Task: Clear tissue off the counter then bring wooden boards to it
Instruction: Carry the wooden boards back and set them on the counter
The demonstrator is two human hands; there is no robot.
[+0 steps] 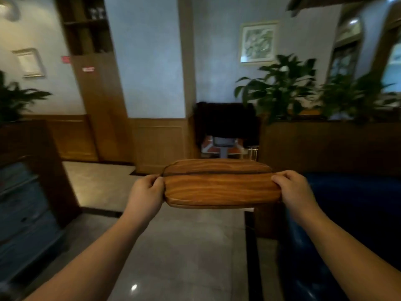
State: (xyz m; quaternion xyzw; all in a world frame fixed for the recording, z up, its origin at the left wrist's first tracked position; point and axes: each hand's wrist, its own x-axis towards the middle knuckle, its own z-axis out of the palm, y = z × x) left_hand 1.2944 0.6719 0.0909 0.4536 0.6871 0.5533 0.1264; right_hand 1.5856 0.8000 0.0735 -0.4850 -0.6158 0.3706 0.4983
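A stack of brown wooden boards point(221, 187) with rounded corners hangs level in front of me above the floor, seen nearly edge-on. At least two boards lie one on the other, the upper one set back. My left hand point(147, 192) grips the stack's left end. My right hand point(293, 190) grips its right end. Both forearms reach in from the bottom corners. No counter and no tissue are in view.
A grey tiled aisle point(186, 246) runs ahead. Blue padded seats flank it, one at the left point(23, 205) and one at the right point(351, 213). Beyond stand a wooden planter wall with leafy plants point(282, 90), a dark chair point(225, 124) and wood-panelled walls.
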